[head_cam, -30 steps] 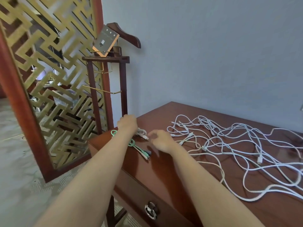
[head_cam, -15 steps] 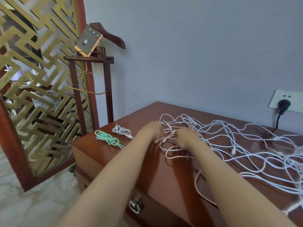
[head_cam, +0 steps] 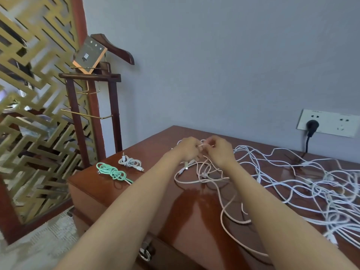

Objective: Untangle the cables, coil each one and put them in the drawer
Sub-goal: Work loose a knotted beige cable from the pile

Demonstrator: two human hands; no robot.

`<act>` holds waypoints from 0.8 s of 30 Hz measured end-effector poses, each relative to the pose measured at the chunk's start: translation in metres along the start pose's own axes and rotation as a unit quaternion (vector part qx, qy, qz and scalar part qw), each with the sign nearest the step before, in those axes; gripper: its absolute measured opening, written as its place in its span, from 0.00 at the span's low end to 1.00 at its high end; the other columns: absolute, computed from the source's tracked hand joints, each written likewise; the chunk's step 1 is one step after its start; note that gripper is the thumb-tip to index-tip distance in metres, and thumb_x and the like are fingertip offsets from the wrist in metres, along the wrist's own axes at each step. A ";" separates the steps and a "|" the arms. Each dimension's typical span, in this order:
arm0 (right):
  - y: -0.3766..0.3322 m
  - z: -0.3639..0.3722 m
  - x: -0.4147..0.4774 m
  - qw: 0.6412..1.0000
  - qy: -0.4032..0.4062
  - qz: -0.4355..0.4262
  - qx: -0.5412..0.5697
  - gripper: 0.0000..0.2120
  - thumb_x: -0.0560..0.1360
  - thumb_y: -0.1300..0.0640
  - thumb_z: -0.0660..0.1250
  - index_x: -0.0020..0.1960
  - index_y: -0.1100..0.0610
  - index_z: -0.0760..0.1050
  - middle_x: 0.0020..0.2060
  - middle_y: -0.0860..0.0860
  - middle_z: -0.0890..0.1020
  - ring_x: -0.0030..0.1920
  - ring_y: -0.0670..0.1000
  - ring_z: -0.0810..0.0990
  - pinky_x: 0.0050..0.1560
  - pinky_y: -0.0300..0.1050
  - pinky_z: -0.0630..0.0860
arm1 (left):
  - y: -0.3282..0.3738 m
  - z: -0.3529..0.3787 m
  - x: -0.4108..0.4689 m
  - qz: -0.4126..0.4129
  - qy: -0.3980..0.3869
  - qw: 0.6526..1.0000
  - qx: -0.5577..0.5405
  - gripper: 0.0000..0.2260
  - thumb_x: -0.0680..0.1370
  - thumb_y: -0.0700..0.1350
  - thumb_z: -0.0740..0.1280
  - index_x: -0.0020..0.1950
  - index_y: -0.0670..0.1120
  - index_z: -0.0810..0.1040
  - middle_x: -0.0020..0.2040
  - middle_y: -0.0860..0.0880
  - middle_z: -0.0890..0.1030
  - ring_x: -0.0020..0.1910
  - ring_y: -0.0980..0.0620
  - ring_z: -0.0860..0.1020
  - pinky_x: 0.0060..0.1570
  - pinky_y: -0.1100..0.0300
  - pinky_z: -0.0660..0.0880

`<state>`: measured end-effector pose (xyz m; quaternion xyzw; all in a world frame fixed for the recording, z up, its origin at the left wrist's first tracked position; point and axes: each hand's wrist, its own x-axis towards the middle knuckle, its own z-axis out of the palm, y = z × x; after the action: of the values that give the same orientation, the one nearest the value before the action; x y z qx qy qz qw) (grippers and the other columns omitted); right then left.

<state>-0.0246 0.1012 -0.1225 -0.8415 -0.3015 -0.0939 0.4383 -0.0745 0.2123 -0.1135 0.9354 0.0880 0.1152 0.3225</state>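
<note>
- Left hand and right hand each pinch the pink cable with curled fingers, above the desk.
- White tangle sprawls right.
- Green coil and grey coil lie far left (card print unreadable).
- Drawer sits shut at the near edge.

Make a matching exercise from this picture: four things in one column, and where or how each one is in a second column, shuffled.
1. green cable
2. pinkish cable
3. black plug
4. white tangle

A. in the wall socket
B. spread loose across the right side of the desk
C. coiled near the desk's left corner
D. pinched between left hand and right hand

Pairs: 1-C, 2-D, 3-A, 4-B.
</note>
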 end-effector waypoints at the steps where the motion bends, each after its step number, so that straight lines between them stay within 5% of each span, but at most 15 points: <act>1: 0.001 -0.007 0.001 0.998 0.001 0.016 0.053 0.04 0.74 0.60 0.65 0.48 0.57 0.75 0.45 0.52 0.80 0.46 0.53 0.76 0.46 0.42 0.69 | 0.009 0.001 0.001 -0.012 -0.001 0.998 -0.063 0.10 0.81 0.41 0.57 0.47 0.41 0.76 0.43 0.42 0.82 0.32 0.54 0.80 0.35 0.65 0.76; 4: 0.008 -0.024 0.004 0.991 0.018 0.048 0.125 0.08 0.74 0.59 0.67 0.52 0.57 0.73 0.45 0.53 0.78 0.44 0.52 0.75 0.46 0.42 0.70 | 0.034 0.005 0.008 -0.033 0.028 0.977 -0.211 0.10 0.81 0.38 0.57 0.41 0.42 0.74 0.32 0.47 0.78 0.21 0.60 0.76 0.26 0.68 0.75; 7: 0.016 -0.047 -0.003 0.975 0.008 0.090 0.203 0.07 0.75 0.61 0.66 0.50 0.58 0.70 0.40 0.57 0.79 0.31 0.51 0.77 0.35 0.43 0.75 | 0.062 0.009 0.014 -0.041 0.041 0.954 -0.294 0.13 0.78 0.32 0.58 0.36 0.42 0.75 0.22 0.50 0.75 0.19 0.56 0.75 0.24 0.64 0.75; 9: 0.021 -0.068 -0.012 0.956 -0.083 0.121 0.254 0.04 0.77 0.64 0.62 0.52 0.61 0.69 0.29 0.52 0.81 0.22 0.46 0.77 0.25 0.37 0.75 | 0.078 0.013 0.017 -0.043 0.030 0.949 -0.312 0.14 0.78 0.32 0.57 0.35 0.42 0.74 0.24 0.48 0.78 0.20 0.57 0.76 0.27 0.63 0.76; 12: 0.031 -0.096 -0.027 0.941 -0.206 0.135 0.232 0.04 0.78 0.62 0.59 0.47 0.61 0.72 0.25 0.51 0.81 0.24 0.48 0.80 0.28 0.38 0.78 | 0.102 0.021 0.020 -0.051 0.004 0.924 -0.378 0.13 0.79 0.33 0.55 0.37 0.40 0.71 0.31 0.40 0.79 0.19 0.57 0.76 0.26 0.64 0.75; 16: 0.043 -0.123 -0.036 0.961 -0.119 0.122 0.219 0.15 0.80 0.62 0.58 0.35 0.58 0.70 0.24 0.51 0.71 0.19 0.44 0.68 0.22 0.35 0.71 | 0.131 0.039 0.020 -0.052 -0.037 0.881 -0.468 0.12 0.80 0.32 0.53 0.39 0.41 0.69 0.24 0.44 0.79 0.20 0.54 0.78 0.22 0.65 0.75; 19: 0.055 -0.142 -0.040 0.978 -0.053 0.105 0.172 0.19 0.80 0.63 0.58 0.30 0.55 0.65 0.19 0.47 0.64 0.16 0.41 0.60 0.19 0.32 0.58 | 0.154 0.057 0.019 -0.047 -0.079 0.863 -0.497 0.13 0.80 0.32 0.50 0.39 0.44 0.64 0.38 0.34 0.82 0.24 0.50 0.78 0.26 0.61 0.73; 21: 0.063 -0.155 -0.043 0.982 -0.036 0.099 0.154 0.19 0.79 0.64 0.58 0.30 0.55 0.65 0.16 0.44 0.66 0.15 0.40 0.61 0.19 0.30 0.57 | 0.171 0.072 0.019 -0.033 -0.101 0.854 -0.509 0.14 0.78 0.30 0.45 0.40 0.45 0.62 0.54 0.30 0.78 0.32 0.48 0.77 0.29 0.60 0.68; 24: 0.074 -0.176 -0.050 0.988 -0.020 0.096 0.122 0.15 0.78 0.65 0.59 0.33 0.57 0.69 0.18 0.43 0.69 0.16 0.39 0.65 0.19 0.29 0.61 | 0.194 0.093 0.016 -0.031 -0.136 0.833 -0.535 0.17 0.74 0.26 0.42 0.51 0.41 0.64 0.63 0.30 0.72 0.36 0.46 0.77 0.27 0.63 0.68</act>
<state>-0.0025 -0.0921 -0.0893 -0.8085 -0.2368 0.0030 0.5387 -0.0167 0.0108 -0.0613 0.6195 -0.0029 0.0062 0.7850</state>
